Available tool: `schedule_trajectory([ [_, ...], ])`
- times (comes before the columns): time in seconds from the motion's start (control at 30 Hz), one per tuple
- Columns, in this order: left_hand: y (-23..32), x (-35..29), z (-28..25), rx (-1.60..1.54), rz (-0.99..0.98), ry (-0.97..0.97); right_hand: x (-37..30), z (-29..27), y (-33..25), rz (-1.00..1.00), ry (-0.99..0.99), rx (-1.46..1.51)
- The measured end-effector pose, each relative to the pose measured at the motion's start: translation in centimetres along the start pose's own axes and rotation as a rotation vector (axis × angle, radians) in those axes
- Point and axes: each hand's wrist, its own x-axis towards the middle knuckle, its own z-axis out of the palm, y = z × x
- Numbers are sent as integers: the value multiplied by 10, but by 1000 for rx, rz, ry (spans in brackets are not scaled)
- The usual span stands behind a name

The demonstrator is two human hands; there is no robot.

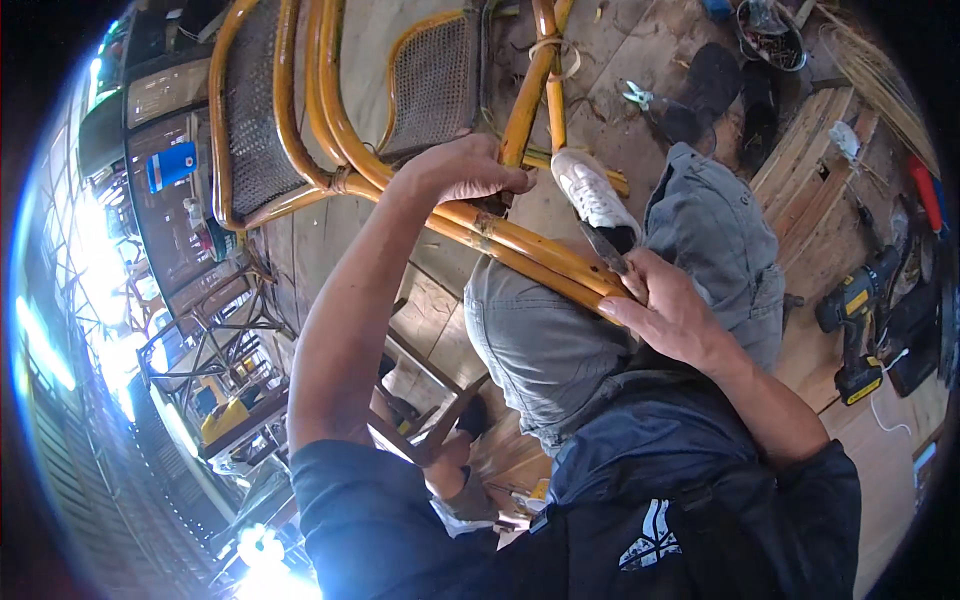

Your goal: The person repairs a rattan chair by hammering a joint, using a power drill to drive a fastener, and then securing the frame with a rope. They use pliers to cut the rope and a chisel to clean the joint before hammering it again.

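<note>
A glossy yellow-brown rattan chair frame [545,252] with dark woven mesh panels [435,75] lies across my lap and reaches to the far left. My left hand [455,172] is closed around the frame near a joint where a pole rises; some of its fingers are hidden behind the rattan. In my right hand [668,305] is a knife [604,247], its short blade pointing up and away over my thigh. The thumb of that hand presses on the near ends of the paired poles. A pale strip [556,58] is looped around the crossed far poles.
A white shoe [595,190] is just beyond the poles. Green-handled snips [637,95], dark footwear [712,80] and a bowl [770,38] lie far right. Wooden boards [812,150] and a yellow-black cordless drill [858,310] are at right. Another person's leg [450,470] shows behind my left arm.
</note>
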Motion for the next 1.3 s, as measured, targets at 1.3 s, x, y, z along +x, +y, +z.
schedule_trajectory([
  [1.3,19,5,-20,60,-266,-224,3,-7,26,-74,38,214],
])
